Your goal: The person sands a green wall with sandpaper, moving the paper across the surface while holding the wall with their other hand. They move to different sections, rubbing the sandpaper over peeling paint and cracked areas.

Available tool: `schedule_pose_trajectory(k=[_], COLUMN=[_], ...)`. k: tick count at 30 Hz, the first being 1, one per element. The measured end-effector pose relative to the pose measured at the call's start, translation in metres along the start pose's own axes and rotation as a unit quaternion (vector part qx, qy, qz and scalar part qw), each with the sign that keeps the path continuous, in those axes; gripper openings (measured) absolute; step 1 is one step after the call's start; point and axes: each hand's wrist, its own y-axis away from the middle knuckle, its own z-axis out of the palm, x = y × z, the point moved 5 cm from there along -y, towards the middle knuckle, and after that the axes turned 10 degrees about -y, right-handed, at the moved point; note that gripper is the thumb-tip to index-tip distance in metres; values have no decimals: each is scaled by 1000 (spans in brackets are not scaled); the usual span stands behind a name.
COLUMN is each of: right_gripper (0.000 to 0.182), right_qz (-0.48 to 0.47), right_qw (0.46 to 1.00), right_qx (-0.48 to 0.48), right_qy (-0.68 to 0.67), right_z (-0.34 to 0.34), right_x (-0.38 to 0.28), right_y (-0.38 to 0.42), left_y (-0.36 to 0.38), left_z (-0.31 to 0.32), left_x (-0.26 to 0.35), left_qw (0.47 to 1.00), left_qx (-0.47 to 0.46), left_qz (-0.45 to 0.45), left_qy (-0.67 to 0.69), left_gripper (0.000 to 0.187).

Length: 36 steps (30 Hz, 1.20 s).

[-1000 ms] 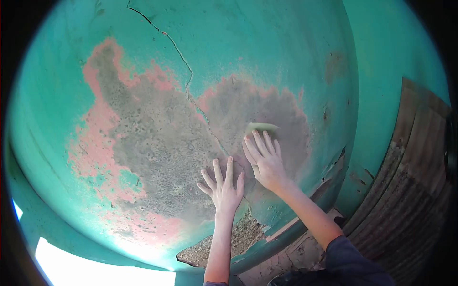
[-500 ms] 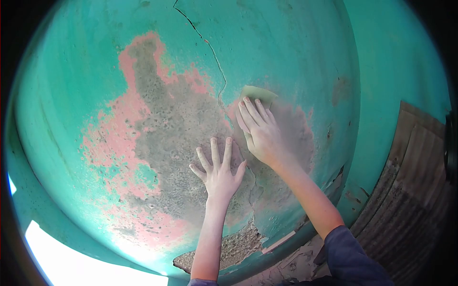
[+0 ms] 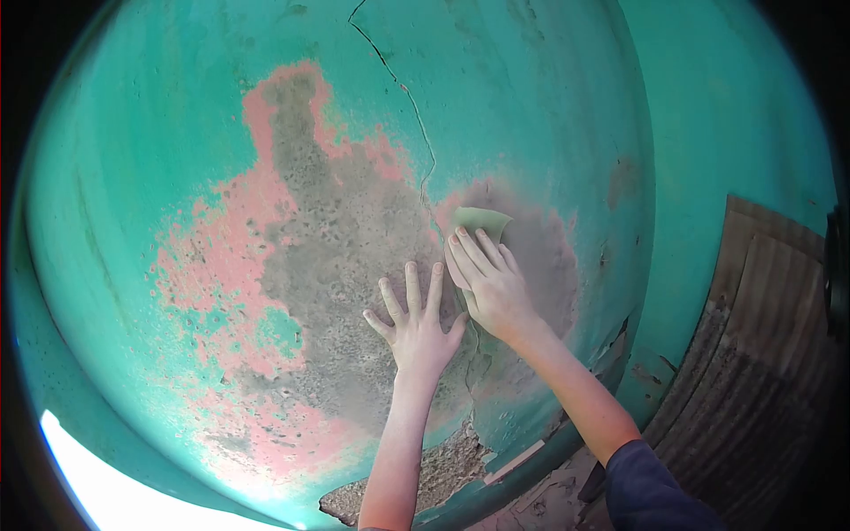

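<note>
My left hand (image 3: 421,334) lies flat on the grey worn patch (image 3: 336,265) of the wall, its dusty fingers spread and nothing in it. Up and to the right, my right hand (image 3: 498,292) presses a pale green sheet (image 3: 482,222) against the wall. The sheet's upper part shows beyond the fingertips; the rest is hidden under the hand. Pink areas (image 3: 266,199) edge the grey patch on the green wall (image 3: 177,97).
A thin crack (image 3: 416,111) runs down the wall between the hands. Broken plaster (image 3: 452,467) lies open at the lower edge. Brown corrugated sheets (image 3: 779,327) stand at the right. Bright light (image 3: 106,478) shows at the lower left.
My right hand has slid down the wall with the sheet, closer to my left hand. My left hand stays flat on the wall, and the view has shifted slightly.
</note>
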Motion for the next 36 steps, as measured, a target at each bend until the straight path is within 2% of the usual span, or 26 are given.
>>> schedule_pose_trajectory(k=[2, 5, 8, 11, 16, 20, 36], right_gripper=[61, 61, 59, 58, 58, 59, 60], right_qz=[2, -4, 17, 25, 15, 27, 44], right_qw=[999, 999, 1000, 999, 999, 998, 998], right_qx=[-18, 21, 11, -18, 8, -1, 15], right_qy=[46, 34, 20, 40, 43, 54, 48], right_z=[0, -8, -6, 2, -6, 1, -2], right_x=[-5, -9, -11, -15, -14, -15, -18], right_y=[3, -23, -12, 8, -22, 0, -18], left_y=[0, 0, 1, -1, 0, 0, 0], left_z=[0, 1, -5, 3, 0, 0, -5], left_x=[0, 0, 1, 2, 2, 1, 1], left_qw=[1000, 1000, 999, 999, 1000, 1000, 999], left_qx=[13, 14, 33, 31, 9, 11, -14], left_qz=[4, 3, -11, 0, 0, 3, 8], left_qy=[-12, -1, 20, -40, 11, 5, 29], left_gripper=[93, 94, 93, 94, 92, 92, 94])
